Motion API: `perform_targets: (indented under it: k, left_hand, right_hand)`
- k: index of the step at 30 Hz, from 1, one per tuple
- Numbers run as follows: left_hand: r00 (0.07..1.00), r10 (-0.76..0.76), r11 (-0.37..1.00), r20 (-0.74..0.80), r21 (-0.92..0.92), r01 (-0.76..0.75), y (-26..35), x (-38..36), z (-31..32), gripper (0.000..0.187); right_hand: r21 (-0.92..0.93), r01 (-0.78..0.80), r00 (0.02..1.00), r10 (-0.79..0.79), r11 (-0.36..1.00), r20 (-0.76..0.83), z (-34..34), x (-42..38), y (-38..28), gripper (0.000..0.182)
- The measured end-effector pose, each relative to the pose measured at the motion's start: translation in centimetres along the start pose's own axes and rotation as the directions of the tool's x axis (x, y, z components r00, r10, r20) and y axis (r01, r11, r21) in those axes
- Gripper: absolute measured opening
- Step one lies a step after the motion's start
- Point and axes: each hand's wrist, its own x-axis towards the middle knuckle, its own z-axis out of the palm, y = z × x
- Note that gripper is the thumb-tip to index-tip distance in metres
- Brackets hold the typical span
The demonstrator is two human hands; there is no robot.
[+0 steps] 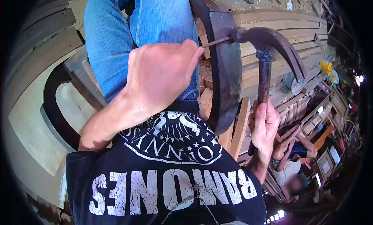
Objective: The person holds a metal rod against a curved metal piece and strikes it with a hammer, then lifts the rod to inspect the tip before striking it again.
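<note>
My left hand (165, 71) is closed around a thin brown rod (217, 42), and its far end is hidden inside the fist. The rod's visible end meets the striking face of a claw hammer (266, 39), touching or nearly so. Wrapped round the hammer's worn handle is my right hand (265, 124). A dark, curved piece of polished wood (227, 73) stands beside my right leg, below the rod and hammer face. My left fist is over my jeans (108, 42), close to that wood.
Stacked boards (279, 23) lie to the right. Left of me is another dark curved piece (52, 96) beside pale panels (31, 128). A seated person (291, 166) is at lower right, near wooden frames and clutter. A yellow object (327, 67) lies farther right.
</note>
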Motion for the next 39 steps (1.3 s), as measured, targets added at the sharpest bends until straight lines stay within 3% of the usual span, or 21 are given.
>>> perform_targets:
  k: [4,15,19,21,27,39]
  left_hand:
    - [1.000,-0.008,1.000,0.001,0.006,0.008,0.08,-0.02,-0.17,0.013]
    - [1.000,-0.012,1.000,0.005,0.018,0.012,-0.07,0.01,-0.06,0.015]
    - [1.000,0.006,1.000,-0.004,0.012,-0.006,-0.07,0.18,-0.06,0.016]
    - [1.000,-0.009,1.000,0.011,0.017,0.009,-0.06,-0.05,-0.10,0.016]
    - [1.000,-0.010,1.000,0.027,0.022,0.009,-0.03,-0.05,-0.10,0.017]
    - [1.000,0.001,1.000,0.022,0.024,-0.002,-0.05,-0.05,-0.08,0.019]
  right_hand:
    - [-0.075,0.019,1.000,-0.018,0.997,0.018,-0.08,0.02,-0.07,0.033]
    - [0.030,-0.053,0.998,0.054,0.998,-0.034,0.17,-0.01,-0.35,0.036]
    - [-0.025,-0.054,0.998,0.054,0.998,-0.016,0.03,0.07,0.01,0.037]
    - [0.052,-0.101,0.994,0.103,0.993,-0.022,0.24,-0.04,-0.47,0.037]
    - [0.073,-0.027,0.999,0.028,0.997,-0.019,0.62,-0.08,0.05,0.035]
    - [0.073,-0.038,0.999,0.038,0.997,0.003,0.47,0.18,-0.26,0.038]
